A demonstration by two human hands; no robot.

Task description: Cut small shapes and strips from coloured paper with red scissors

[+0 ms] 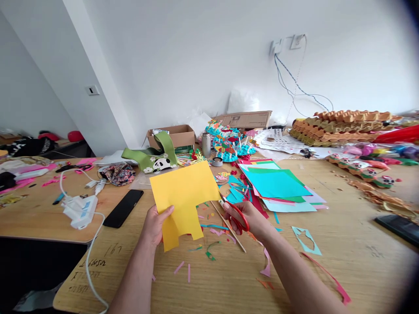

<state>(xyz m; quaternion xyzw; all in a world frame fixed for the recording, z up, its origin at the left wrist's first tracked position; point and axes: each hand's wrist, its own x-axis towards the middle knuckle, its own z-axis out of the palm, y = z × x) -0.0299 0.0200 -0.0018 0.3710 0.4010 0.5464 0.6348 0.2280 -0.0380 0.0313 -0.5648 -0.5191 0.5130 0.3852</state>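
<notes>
Hidden from me: the yellow paper sheet (183,196) covers the fingers of the left hand (157,225), so I see only its thumb (167,211) on the front. The right hand (244,216) wraps most of the red-handled scissors (238,220), and I cannot make out whether their blades are apart.
Left hand: closed on the sheet's lower part, pinching it between the thumb and the hidden fingers.
Right hand: clamped around the scissors' finger loops, with a short tip showing just beside the sheet's right edge. The hand sits above a thin wooden stick (228,226), and I cannot tell whether they touch.
Yellow sheet: held up over the counter (337,261), tilted, its lower edge cut into stepped notches.
Nearby: a stack of coloured paper (275,185) lies beyond the right hand, and paper scraps (209,250) are strewn below both hands. A teal paper offcut (306,240) lies off to the right.
Left side: a black smartphone (123,208) lies beside a white charger (80,211).
Far edge: I can make out a green panda bag (157,155), a cardboard box (170,137), a steel flask (206,145) and stacked egg cartons (340,128). The crafts beside the flask are too jumbled to tell apart.
</notes>
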